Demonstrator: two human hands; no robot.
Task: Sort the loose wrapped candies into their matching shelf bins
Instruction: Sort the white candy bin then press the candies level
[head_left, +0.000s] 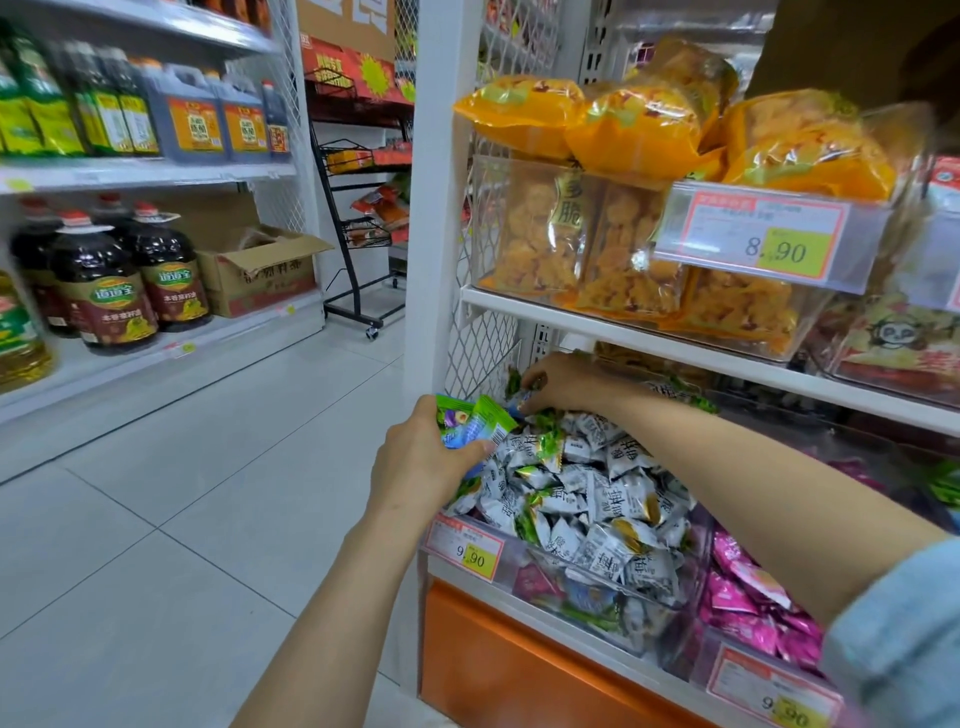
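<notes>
At the clear bin (511, 564) heaped with white candies (597, 499), left hand (415, 462) grips a bunch of green and blue candies (475, 423) above its front-left corner. Right hand (563, 384) is over the pile's back, fingers pinching one small candy (525, 399).

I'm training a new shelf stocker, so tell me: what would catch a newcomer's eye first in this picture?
A heap of white wrapped candies fills the clear bin low at centre, where the left hand grips green and blue candies and the right hand pinches a wrapper at the heap's far edge. Above, bright orange snack bags crowd the upper shelf.
</notes>
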